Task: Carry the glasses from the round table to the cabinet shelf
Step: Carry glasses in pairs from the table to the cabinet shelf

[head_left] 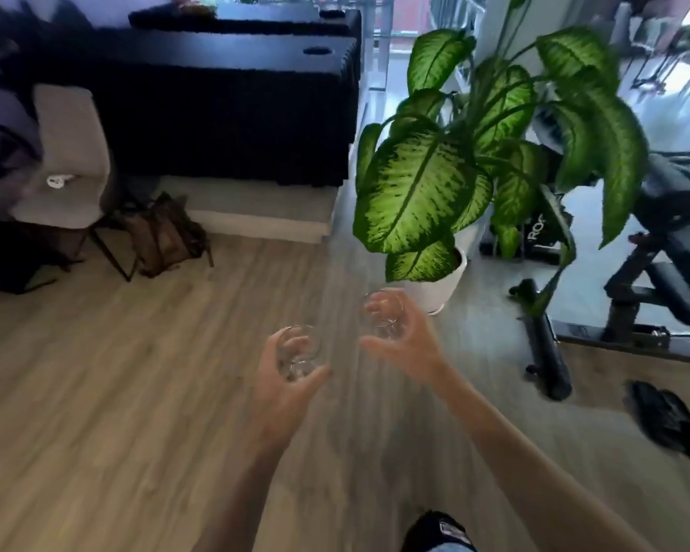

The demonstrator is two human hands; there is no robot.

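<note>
The left hand [283, 376] is wrapping its fingers and thumb around a short clear drinking glass [299, 352], gripping it by the side wall. The right hand [405, 336] is clasping a second clear drinking glass [383, 314] the same way, fingers curled round the far side and thumb on the near side. Both glasses are being held in the air, near each other but apart, above a grey-brown wood-plank floor [116, 392] that is showing blurred.

Just beyond the right hand, a large green-and-yellow leafy plant [455, 165] is standing in a white round pot [439, 284] on the floor. To the right, a black weight bench frame [630, 280] is sitting near a black shoe [670, 420]. At upper left, a long black cabinet [224, 113] is running along the wall, with a grey upholstered chair [68, 153] and a brown bag [160, 237] leaning beside it.
</note>
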